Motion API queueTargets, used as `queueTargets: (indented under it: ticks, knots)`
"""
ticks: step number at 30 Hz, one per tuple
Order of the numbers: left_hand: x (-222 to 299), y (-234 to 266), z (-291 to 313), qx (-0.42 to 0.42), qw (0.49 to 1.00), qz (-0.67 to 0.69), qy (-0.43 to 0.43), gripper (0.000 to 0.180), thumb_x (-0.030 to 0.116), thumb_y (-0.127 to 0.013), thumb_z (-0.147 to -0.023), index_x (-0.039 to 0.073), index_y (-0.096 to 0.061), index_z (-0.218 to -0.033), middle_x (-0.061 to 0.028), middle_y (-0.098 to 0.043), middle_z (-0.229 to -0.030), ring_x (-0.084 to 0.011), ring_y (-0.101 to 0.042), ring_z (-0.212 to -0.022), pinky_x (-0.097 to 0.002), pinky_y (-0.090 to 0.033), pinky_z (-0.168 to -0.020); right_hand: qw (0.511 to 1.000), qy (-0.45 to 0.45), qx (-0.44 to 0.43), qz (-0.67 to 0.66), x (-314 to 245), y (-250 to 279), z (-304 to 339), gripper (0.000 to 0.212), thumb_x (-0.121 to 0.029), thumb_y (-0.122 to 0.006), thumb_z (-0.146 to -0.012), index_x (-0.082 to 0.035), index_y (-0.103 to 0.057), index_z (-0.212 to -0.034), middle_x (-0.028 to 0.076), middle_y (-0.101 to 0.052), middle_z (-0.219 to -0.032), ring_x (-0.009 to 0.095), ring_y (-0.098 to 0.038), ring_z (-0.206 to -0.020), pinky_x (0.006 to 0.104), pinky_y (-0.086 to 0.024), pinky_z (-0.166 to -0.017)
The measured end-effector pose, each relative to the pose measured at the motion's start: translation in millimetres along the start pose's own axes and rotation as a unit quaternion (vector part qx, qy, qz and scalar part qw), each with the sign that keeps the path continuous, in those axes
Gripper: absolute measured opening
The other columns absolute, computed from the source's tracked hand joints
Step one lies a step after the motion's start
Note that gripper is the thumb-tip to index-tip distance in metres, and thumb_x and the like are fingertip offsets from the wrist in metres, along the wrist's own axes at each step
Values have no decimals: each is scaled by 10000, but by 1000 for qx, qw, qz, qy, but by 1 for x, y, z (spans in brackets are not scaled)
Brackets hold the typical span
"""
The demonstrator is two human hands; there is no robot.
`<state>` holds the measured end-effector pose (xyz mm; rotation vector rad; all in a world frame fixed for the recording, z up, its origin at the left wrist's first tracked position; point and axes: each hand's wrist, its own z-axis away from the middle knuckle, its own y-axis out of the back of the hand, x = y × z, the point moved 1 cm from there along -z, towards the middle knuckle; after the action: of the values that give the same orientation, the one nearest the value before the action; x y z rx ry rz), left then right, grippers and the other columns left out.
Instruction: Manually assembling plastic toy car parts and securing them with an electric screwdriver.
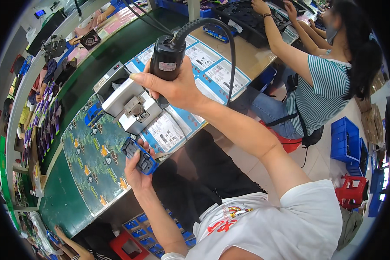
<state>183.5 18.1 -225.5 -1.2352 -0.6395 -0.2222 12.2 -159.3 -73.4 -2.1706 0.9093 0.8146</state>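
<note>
One blue toy car (146,164), dark underside showing, gripped between left hand's (135,174) thumb and fingers near front edge of workbench (56,197). Right hand (180,89) wraps around black corded power tool (166,54), cable looping from top, beside silver metal device (125,99). Second blue car (93,114) rests on patterned mat (89,167), left of device. Printed sheets (165,132) lie right.

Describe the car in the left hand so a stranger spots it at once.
Find the green patterned mat on the workbench. Near its right edge, the person's left hand holds a blue toy car. Its dark side shows, unlike the blue-topped car lying on the mat.
</note>
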Motion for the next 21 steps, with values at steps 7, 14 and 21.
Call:
queueTargets:
  ticks: [7,14,21]
  knots:
    - [7,0,-1,25,997,69,-9,509,28,-583,-883,-63,-454,-1367,-206,-587,-1314,-330,-625,-1151,-404,-595,-876,1000,-17,8,-22,11,-23,-10,260,-145,-814,-815,-30,-617,-692,-15,-574,-579,50,-507,-466,233,-392,-440]
    - [-13,-13,-8,36,998,-18,-50,534,-70,-659,-809,17,-492,-1309,-154,-635,-1186,-287,-662,-1031,-424,-607,-787,999,15,-23,-17,24,-50,-25,237,-188,-806,-818,-28,-672,-703,-4,-610,-559,56,-554,-454,208,-429,-449]
    - [-8,-10,-6,30,996,-50,-71,540,-85,-648,-811,33,-493,-1315,-143,-632,-1204,-262,-678,-1004,-425,-625,-777,995,51,-72,44,39,-61,-22,143,-122,-768,-865,-20,-678,-823,29,-612,-588,101,-590,-476,219,-465,-484]
